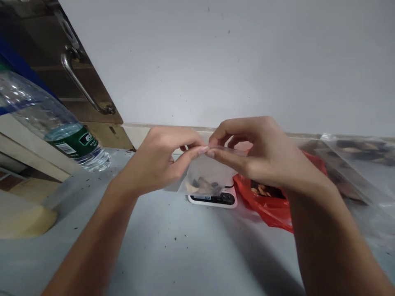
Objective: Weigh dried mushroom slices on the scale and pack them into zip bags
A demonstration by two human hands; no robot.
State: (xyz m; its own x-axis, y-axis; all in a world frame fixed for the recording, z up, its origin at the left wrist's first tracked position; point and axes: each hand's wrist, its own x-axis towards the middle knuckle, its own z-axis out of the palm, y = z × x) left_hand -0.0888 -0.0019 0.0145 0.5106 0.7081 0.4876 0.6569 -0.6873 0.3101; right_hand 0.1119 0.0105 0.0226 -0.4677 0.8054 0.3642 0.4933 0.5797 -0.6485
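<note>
Between my two hands hangs a small translucent plastic bag (pixel 210 170) with pale and dark pieces in its bottom. My left hand (pixel 166 158) pinches the bag's top edge between thumb and forefinger. Right beside it, my right hand (pixel 253 148) pinches the same edge, and the two thumb tips nearly meet. Behind and below the bag is a small white digital scale (pixel 212 201), its display and buttons partly covered by the bag. I cannot tell whether the bag touches the scale.
A red plastic bag (pixel 268 211) with brown dried pieces lies right of the scale. Farther right are clear bags (pixel 367 164) of dark pieces. A water bottle (pixel 70 135) stands at left, near a pale yellowish object (pixel 33 222). A white wall (pixel 216 61) rises behind; dark crumbs dot the table (pixel 173 255).
</note>
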